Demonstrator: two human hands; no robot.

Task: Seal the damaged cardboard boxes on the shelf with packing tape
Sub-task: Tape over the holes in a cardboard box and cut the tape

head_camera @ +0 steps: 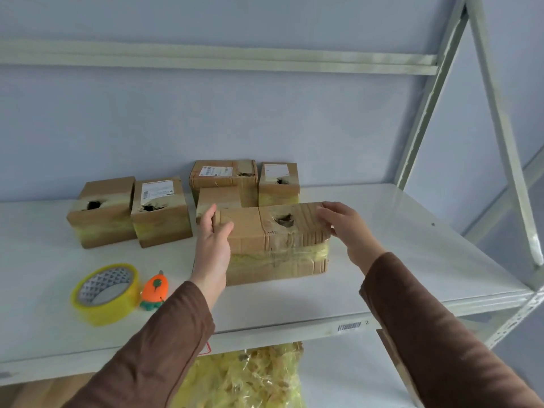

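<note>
Gripping a long cardboard box (273,240) at both ends, the two hands frame it near the front middle of the white shelf (412,245). The left hand (214,245) has its thumb curled over the box's left top edge, with the fingers out of sight behind that end. The right hand (343,226) lays its fingers over the top right corner, bent down along the far edge. Both arms wear brown sleeves (441,334). A ragged hole (285,219) gapes in the top of this box, and yellowish tape bands its crumpled front face.

Behind it, touching or nearly so, stands a smaller box (217,198). Farther back against the wall sit a labelled box (223,175) and, just beside it on the right, another labelled box (279,179), each torn open on top. To the left, two more boxes stand side by side: a plain one (101,212) and a labelled one (160,212), both with dark holes in their tops.

On the shelf's front left lies a roll of yellow packing tape (106,293), flat on its side. Just beside it, on the right, rests a small orange carrot-shaped cutter (155,290) with a green base.

A barcode sticker (348,326) marks the shelf's front edge. Below the shelf, a heap of crumpled yellow tape scraps (250,375) shows.
</note>
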